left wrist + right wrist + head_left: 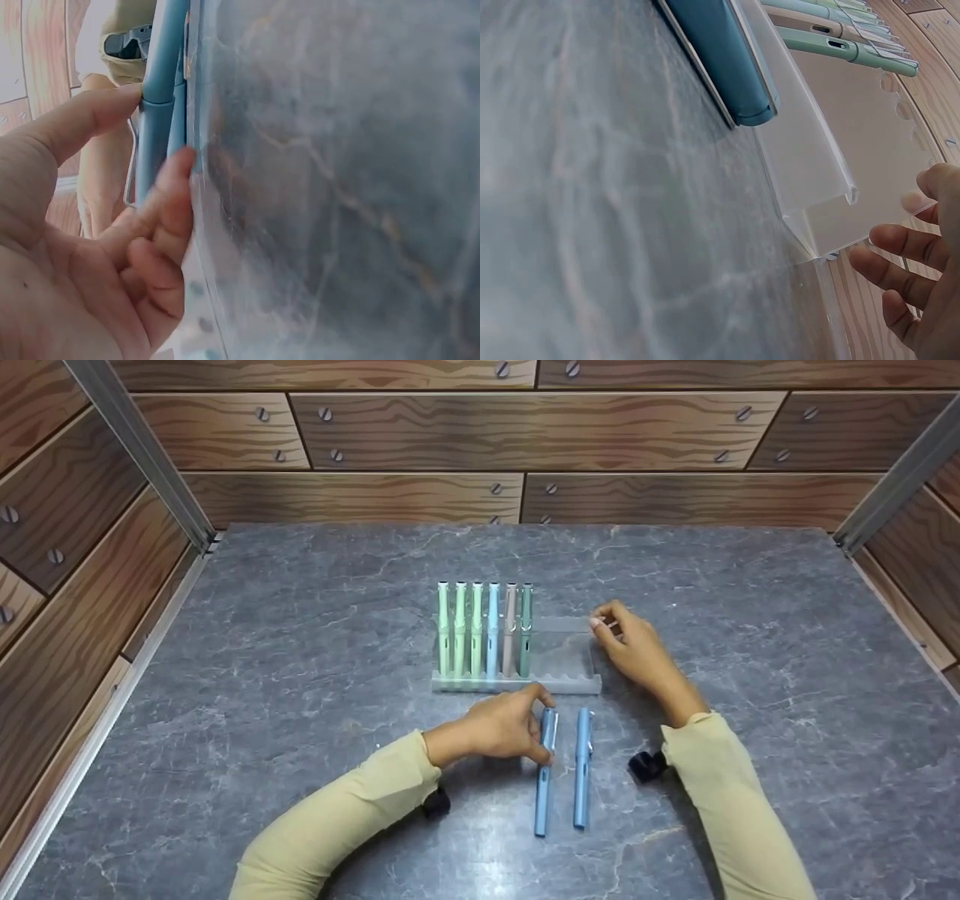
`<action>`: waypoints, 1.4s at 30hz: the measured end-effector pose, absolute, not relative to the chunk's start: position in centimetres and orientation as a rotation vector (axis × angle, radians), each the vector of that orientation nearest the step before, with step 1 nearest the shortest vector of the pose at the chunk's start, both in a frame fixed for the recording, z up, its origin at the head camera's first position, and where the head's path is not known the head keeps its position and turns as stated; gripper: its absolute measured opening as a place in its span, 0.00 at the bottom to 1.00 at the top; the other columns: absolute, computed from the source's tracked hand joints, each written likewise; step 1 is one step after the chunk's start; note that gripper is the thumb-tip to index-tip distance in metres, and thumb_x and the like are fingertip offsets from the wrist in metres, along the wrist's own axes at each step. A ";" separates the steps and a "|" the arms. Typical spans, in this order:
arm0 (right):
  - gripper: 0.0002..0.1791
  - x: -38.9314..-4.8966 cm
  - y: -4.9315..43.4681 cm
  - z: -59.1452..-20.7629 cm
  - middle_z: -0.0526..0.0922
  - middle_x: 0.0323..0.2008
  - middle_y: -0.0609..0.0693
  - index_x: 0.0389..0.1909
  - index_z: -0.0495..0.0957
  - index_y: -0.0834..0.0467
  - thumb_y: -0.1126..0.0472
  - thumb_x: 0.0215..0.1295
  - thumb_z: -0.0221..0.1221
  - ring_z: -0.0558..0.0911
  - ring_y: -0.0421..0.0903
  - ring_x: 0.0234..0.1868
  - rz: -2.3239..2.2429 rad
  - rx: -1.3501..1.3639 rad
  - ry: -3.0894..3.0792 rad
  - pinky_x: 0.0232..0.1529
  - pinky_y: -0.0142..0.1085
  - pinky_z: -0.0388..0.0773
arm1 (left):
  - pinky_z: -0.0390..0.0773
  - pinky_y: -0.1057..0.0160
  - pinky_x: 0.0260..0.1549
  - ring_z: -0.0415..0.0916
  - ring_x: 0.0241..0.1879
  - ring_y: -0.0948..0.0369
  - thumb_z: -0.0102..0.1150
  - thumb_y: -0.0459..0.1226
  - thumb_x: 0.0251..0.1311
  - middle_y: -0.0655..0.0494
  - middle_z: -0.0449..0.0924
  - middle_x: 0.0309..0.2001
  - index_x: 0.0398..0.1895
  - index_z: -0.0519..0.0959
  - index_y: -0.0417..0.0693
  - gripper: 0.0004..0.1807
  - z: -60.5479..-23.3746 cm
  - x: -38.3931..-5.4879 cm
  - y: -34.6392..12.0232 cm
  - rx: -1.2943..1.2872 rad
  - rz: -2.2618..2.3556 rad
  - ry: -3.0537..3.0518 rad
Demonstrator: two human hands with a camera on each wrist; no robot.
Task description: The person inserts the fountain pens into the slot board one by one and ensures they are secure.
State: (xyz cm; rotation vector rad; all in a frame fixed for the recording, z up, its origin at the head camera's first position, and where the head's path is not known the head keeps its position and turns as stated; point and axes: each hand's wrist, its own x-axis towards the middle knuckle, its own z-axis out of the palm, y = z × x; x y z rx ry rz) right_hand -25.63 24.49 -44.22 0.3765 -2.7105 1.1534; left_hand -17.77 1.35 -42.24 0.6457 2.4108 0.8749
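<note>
A clear plastic pen stand [559,687] holds several capped pens in a row on its left side: light green pens [460,630], a light blue pen [493,630], a greyish-brown pen [510,630] and a dark green pen [526,630]. In front of it, my left hand [504,725] pinches a blue pen [541,802] by its cap part, thumb near the cap's lower edge [141,101]. Beside that lies a second blue pen [582,780], its clip turned right. My right hand [634,649] holds the stand's upper right corner between thumb and fingers.
The grey marbled tabletop [300,622] reaches back to a wood-patterned wall [525,431]. Metal posts [142,457] rise at the rear corners. A black wrist camera [646,766] hangs under the right sleeve, another [436,804] under the left.
</note>
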 end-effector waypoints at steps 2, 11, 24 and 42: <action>0.10 -25.7 24.5 -44.2 0.81 0.39 0.61 0.45 0.72 0.63 0.60 0.73 0.50 0.81 0.56 0.42 1.157 0.374 -2.708 0.48 0.48 0.75 | 0.72 0.69 0.24 0.74 0.22 0.67 0.77 0.40 0.42 0.64 0.80 0.26 0.57 0.68 0.55 0.37 -42.2 -17.8 1.4 0.641 0.934 2.378; 0.12 -25.7 24.6 -44.3 0.81 0.42 0.63 0.46 0.72 0.63 0.59 0.74 0.48 0.81 0.59 0.45 1.179 0.387 -2.715 0.49 0.52 0.75 | 0.76 0.67 0.26 0.76 0.23 0.65 0.73 0.31 0.44 0.59 0.80 0.28 0.61 0.65 0.52 0.39 -41.3 -18.3 1.1 0.635 1.249 2.240; 0.11 -25.8 24.3 -44.3 0.81 0.40 0.63 0.46 0.72 0.65 0.61 0.72 0.50 0.80 0.58 0.42 1.193 0.386 -2.707 0.48 0.50 0.75 | 0.76 0.68 0.24 0.73 0.24 0.66 0.71 0.29 0.45 0.57 0.81 0.33 0.61 0.67 0.61 0.38 -40.8 -18.6 1.0 0.663 1.442 2.298; 0.11 -25.7 24.4 -44.1 0.81 0.42 0.63 0.46 0.72 0.65 0.60 0.72 0.51 0.80 0.59 0.44 1.165 0.369 -2.717 0.50 0.51 0.75 | 0.68 0.71 0.19 0.71 0.23 0.69 0.67 0.33 0.52 0.60 0.83 0.39 0.65 0.66 0.61 0.36 -39.7 -19.7 1.3 0.754 1.397 2.716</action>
